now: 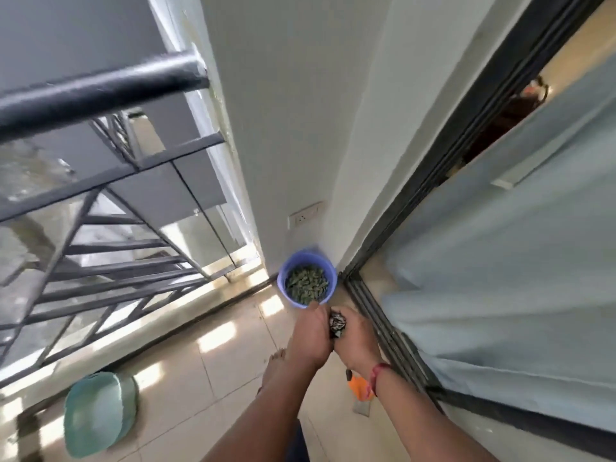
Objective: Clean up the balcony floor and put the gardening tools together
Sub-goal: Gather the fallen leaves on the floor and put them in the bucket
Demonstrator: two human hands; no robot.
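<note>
A blue bucket [307,278] stands in the far corner of the balcony floor, partly filled with dry green leaves [306,283]. Just in front of it, my left hand [311,335] and my right hand [355,338] are cupped together around a clump of dry leaves [337,324] held between them. A red thread band circles my right wrist. An orange-handled garden tool [360,391] lies on the tiles under my right forearm, mostly hidden.
A teal tub [100,413] lies on the floor at the lower left beside the black metal railing [100,201]. A sliding door track [386,328] and pale curtain [500,278] run along the right. A wall socket [305,216] sits above the bucket.
</note>
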